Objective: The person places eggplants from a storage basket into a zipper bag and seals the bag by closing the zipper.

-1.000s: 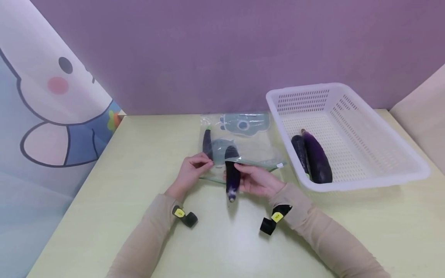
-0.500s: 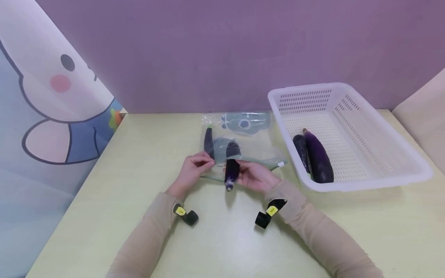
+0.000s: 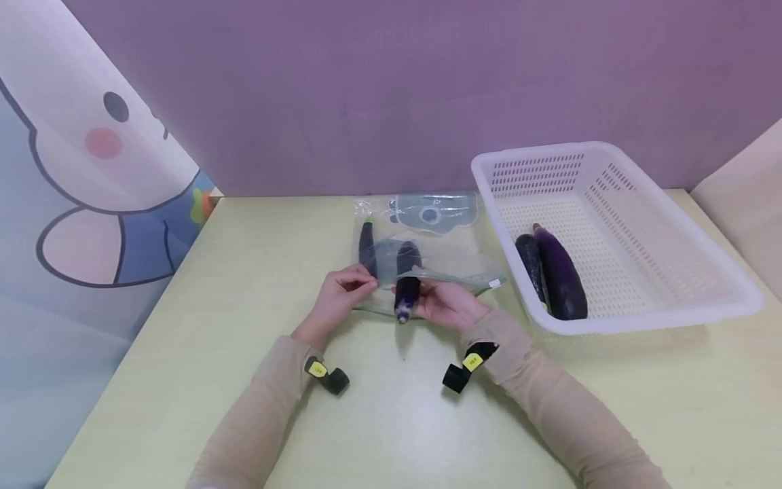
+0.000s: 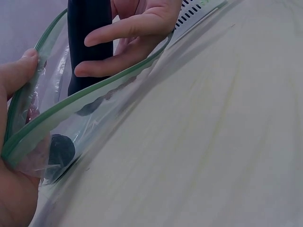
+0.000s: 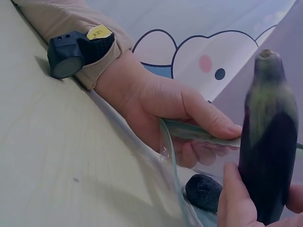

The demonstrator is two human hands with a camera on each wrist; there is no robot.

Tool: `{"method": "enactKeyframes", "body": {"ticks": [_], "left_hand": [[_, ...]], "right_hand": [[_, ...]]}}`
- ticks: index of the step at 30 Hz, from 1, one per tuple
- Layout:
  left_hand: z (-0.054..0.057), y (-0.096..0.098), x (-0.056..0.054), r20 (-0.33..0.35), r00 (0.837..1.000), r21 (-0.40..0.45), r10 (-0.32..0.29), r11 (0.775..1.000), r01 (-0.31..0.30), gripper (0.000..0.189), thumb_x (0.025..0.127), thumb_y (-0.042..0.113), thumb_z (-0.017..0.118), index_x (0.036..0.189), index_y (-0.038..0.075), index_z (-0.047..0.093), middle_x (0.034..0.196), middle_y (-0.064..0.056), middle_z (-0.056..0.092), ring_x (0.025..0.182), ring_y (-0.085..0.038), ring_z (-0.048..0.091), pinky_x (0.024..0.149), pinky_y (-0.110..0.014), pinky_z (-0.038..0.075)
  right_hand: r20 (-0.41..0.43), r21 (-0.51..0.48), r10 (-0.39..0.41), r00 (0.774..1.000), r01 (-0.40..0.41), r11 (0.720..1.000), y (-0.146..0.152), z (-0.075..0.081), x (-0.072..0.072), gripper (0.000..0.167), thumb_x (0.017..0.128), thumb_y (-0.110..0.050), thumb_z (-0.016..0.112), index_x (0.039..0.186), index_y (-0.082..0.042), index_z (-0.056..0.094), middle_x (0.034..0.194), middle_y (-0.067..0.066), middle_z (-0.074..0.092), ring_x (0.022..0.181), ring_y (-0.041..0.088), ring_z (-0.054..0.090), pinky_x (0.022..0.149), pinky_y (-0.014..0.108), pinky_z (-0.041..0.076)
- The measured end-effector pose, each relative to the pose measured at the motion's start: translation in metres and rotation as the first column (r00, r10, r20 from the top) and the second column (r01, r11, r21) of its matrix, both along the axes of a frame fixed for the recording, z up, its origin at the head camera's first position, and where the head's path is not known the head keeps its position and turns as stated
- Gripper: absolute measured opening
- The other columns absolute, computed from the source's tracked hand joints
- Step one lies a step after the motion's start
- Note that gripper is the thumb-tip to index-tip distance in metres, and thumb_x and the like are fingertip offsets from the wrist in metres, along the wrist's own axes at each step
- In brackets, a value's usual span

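Pinching the bag (image 3: 449,257), left grip (image 3: 339,295) is bracing it, right grip (image 3: 449,303) clasping the eggplant (image 3: 406,293), ideally aimed straight.

The head view is bright, with soft, even light. A pale sheen spreads across the cream wood-grain table (image 3: 449,441) at bottom centre, and faint, soft-edged shadows lie beside the beige fabric sleeves (image 3: 562,401). White glints dot the clear plastic bag with green-edged seal (image 3: 449,254) near the middle. Both wrist views are dimmer and bluish. In the left, a grey shadow runs diagonally; in the right, the long dark purple eggplant (image 5: 266,146) looks slightly blurred.
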State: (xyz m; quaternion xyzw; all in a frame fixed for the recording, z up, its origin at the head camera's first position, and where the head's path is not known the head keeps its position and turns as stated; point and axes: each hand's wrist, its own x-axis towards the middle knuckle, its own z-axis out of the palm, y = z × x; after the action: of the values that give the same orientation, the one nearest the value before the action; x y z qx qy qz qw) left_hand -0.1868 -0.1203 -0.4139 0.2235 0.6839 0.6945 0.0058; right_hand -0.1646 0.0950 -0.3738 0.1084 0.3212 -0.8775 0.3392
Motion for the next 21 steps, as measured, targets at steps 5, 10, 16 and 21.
{"method": "enactKeyframes", "body": {"ticks": [5, 10, 16, 21], "left_hand": [[0.000, 0.000, 0.000, -0.011, 1.000, -0.007, 0.003, 1.000, -0.003, 0.017, 0.080, 0.017, 0.075, 0.078, 0.034, 0.073, 0.080, 0.006, 0.063, 0.072, -0.004, 0.055, 0.064, -0.013, 0.045], [0.000, -0.001, 0.000, -0.019, 1.000, 0.000, -0.005, 1.000, 0.005, 0.014, 0.080, 0.020, 0.076, 0.079, 0.033, 0.073, 0.080, 0.005, 0.063, 0.072, -0.004, 0.055, 0.064, -0.013, 0.045], [-0.001, -0.001, -0.001, -0.030, 0.999, -0.001, -0.013, 1.000, 0.013, 0.015, 0.080, 0.020, 0.075, 0.080, 0.035, 0.072, 0.080, 0.007, 0.063, 0.073, -0.003, 0.055, 0.065, -0.013, 0.045], [-0.001, 0.000, -0.001, -0.032, 0.999, -0.008, -0.010, 1.000, 0.010, 0.013, 0.080, 0.022, 0.075, 0.080, 0.035, 0.072, 0.080, 0.005, 0.063, 0.073, -0.004, 0.054, 0.064, -0.014, 0.045]], "right_hand": [[0.068, 0.024, -0.068, 0.995, 0.067, 0.997, -0.007, -0.002, -0.003, 0.020, 0.100, -0.023, 0.040, 0.108, -0.005, 0.043, 0.107, 0.012, 0.053, 0.097, 0.021, 0.058, 0.080, 0.028, 0.052], [0.101, 0.042, -0.134, 0.986, 0.130, 0.991, -0.014, -0.002, -0.006, 0.014, 0.099, -0.022, 0.045, 0.105, -0.010, 0.045, 0.103, 0.007, 0.053, 0.092, 0.018, 0.057, 0.079, 0.027, 0.052], [0.087, 0.030, -0.182, 0.979, 0.180, 0.983, -0.017, -0.003, -0.010, 0.009, 0.097, -0.022, 0.048, 0.100, -0.014, 0.049, 0.099, 0.004, 0.050, 0.086, 0.013, 0.054, 0.076, 0.025, 0.050], [0.050, 0.018, -0.191, 0.980, 0.190, 0.982, -0.017, -0.004, -0.012, 0.011, 0.097, -0.023, 0.049, 0.106, -0.016, 0.049, 0.102, 0.003, 0.052, 0.089, 0.013, 0.053, 0.077, 0.024, 0.049]]}}
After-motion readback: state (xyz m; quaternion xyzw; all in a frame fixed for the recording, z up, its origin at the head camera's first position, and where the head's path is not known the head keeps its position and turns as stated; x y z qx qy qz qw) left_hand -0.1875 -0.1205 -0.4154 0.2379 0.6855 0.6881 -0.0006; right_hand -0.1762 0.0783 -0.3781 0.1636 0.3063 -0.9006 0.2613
